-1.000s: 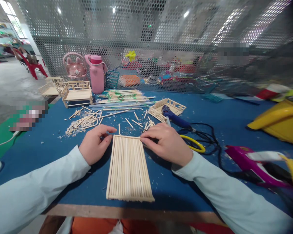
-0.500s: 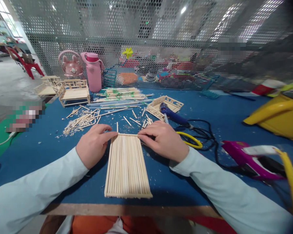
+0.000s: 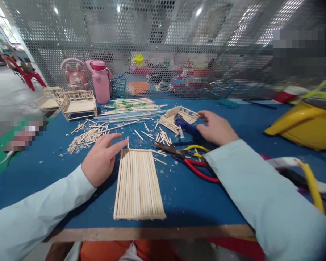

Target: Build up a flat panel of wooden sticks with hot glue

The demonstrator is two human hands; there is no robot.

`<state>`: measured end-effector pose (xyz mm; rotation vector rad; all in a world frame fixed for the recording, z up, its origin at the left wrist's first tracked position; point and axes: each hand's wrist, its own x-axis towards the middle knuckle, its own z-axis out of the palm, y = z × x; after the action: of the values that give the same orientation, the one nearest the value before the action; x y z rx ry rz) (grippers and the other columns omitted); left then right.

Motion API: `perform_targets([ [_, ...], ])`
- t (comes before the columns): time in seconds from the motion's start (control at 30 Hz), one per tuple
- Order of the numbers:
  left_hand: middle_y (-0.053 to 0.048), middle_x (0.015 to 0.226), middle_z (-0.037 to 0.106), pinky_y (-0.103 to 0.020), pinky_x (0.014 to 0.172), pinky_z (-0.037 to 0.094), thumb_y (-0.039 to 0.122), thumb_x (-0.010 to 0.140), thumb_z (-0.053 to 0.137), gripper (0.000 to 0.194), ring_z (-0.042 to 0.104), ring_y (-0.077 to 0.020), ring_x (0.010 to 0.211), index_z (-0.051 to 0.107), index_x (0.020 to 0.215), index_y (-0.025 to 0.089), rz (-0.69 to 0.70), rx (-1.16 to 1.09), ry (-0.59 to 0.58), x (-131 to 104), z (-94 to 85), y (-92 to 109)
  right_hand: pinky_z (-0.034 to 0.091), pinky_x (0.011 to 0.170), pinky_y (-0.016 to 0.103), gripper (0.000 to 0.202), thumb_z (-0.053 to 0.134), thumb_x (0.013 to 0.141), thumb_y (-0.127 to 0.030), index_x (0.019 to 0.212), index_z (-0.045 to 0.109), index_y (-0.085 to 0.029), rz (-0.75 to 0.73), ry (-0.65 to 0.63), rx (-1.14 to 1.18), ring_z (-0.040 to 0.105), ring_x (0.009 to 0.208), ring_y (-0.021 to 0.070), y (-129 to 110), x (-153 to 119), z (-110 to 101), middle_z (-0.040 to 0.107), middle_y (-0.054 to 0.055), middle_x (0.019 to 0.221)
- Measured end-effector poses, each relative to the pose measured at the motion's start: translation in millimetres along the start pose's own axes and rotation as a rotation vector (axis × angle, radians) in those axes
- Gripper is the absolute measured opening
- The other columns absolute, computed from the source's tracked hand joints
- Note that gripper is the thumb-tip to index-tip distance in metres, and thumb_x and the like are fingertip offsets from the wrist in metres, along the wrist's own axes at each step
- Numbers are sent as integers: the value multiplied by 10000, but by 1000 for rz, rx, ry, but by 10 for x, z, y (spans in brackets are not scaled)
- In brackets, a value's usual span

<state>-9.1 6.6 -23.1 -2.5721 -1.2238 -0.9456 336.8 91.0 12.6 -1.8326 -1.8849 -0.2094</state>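
Observation:
A flat panel of thin wooden sticks (image 3: 139, 183) lies in front of me, with a crosswise stick along its near and far ends. My left hand (image 3: 101, 157) is beside its far left corner, thumb and index finger apart. Its thumb tip is at a short stick (image 3: 128, 142) that stands out past the corner. My right hand (image 3: 218, 127) reaches over the table with fingers spread, at the handle end of a dark blue glue gun (image 3: 189, 127). The gun's nozzle end rests on a small wooden stick frame (image 3: 168, 117). Cutting pliers (image 3: 176, 151) with red and yellow handles lie below my right wrist.
Stick offcuts (image 3: 88, 137) are piled left of centre, with bundled sticks (image 3: 133, 105) behind. Two small stick-built chairs (image 3: 80, 105) and a pink bottle (image 3: 101, 85) stand at the back left. A yellow container (image 3: 306, 125) sits at right, before a perforated metal screen (image 3: 152, 32).
My right hand has left the panel's far right corner and moved right and away to the glue gun, uncovering the pliers. My left hand's fingers have loosened at the far left corner.

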Motion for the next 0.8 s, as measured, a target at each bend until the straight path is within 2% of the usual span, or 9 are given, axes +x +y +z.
perform_targets([
  [0.1, -130, 1190, 525, -490, 897, 432, -33, 716, 368, 456, 468, -265, 1091, 652, 1007, 173, 45, 27, -40, 4, -4, 2, 486, 698, 370, 387, 529, 646, -150, 1021, 622, -135, -34, -97, -58, 628, 821, 280, 150, 65, 181, 675, 146, 968],
  [0.23, -120, 1191, 530, -469, 929, 423, -28, 701, 371, 481, 472, -252, 1107, 611, 1071, 164, -2, -10, -33, -4, 5, 14, 477, 752, 340, 432, 533, 612, -132, 1033, 626, -165, -86, -146, -84, 621, 869, 256, 117, 55, 316, 676, 105, 997],
  [0.4, -114, 1127, 574, -407, 910, 448, 35, 736, 355, 469, 544, -209, 1029, 529, 1157, 142, -129, -162, -40, -15, 14, 17, 451, 789, 338, 392, 544, 604, -123, 984, 640, -140, -97, -166, -109, 592, 909, 257, 33, 32, 352, 662, 123, 1000],
  [0.57, -79, 873, 627, -338, 713, 500, 209, 805, 383, 400, 597, -175, 743, 486, 1178, 109, -372, -253, -81, 4, -74, 20, 452, 708, 331, 302, 526, 672, -169, 942, 658, -141, -30, -141, -101, 609, 838, 262, -37, 20, 312, 679, 127, 918],
  [0.63, -33, 702, 612, -305, 573, 494, 339, 824, 404, 449, 579, -163, 583, 452, 1207, 109, -520, -343, -169, 17, -130, 49, 451, 689, 332, 312, 502, 722, -207, 986, 646, -126, 15, -90, -89, 616, 823, 265, -63, 17, 271, 681, 137, 912],
  [0.7, 18, 557, 559, -269, 433, 449, 455, 807, 424, 559, 533, -154, 448, 402, 1244, 107, -672, -494, -326, 22, -179, 111, 447, 721, 336, 354, 482, 753, -229, 1044, 622, -83, 37, -3, -69, 614, 865, 280, -74, 6, 208, 669, 166, 958],
  [0.8, 59, 481, 506, -235, 354, 401, 496, 747, 494, 716, 521, -159, 408, 298, 1313, 102, -817, -672, -503, 8, -230, 264, 427, 789, 324, 403, 451, 780, -236, 1109, 582, -44, 4, 82, -29, 592, 967, 290, -50, -34, 69, 646, 184, 1031],
])
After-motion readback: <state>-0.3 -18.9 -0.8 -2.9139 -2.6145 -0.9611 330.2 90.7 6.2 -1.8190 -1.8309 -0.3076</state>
